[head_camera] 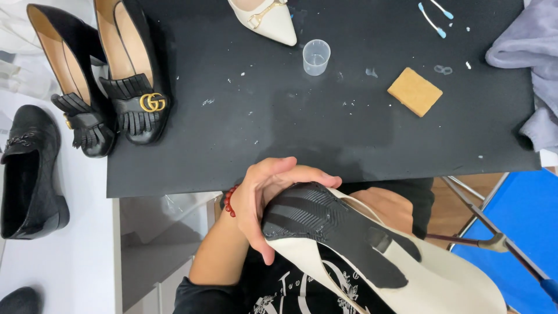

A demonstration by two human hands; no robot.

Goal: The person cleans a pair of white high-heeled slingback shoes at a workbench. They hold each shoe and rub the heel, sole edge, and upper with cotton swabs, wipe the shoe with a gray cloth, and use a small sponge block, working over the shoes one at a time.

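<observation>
The left hand (264, 200) was wrapped around the toe of a cream shoe (442, 279) held sole-up in the person's lap, below the near edge of the table; the fingers curled over the tip from above while the thumb pressed along the near side, so the toe sat inside the grasp and the rest of the shoe ran out to the lower right. A ribbed black sole patch (325, 224) covered the front of the sole, just beside the fingers. A red bead bracelet (230, 199) circled the wrist. The right hand was out of view. The black table (279, 134), speckled with white crumbs, carried a pair of black fringed loafers (110, 81) at its left end, a pointed cream shoe (267, 20) at the far edge, a small clear cup (316, 57) near it, a tan block (414, 91) to the right, and cotton swabs (435, 16) at the far right. A grey cloth (529, 52) hung over the right corner. Another black shoe (29, 168) lay on a white surface to the left, and a blue surface (517, 215) showed at lower right.
</observation>
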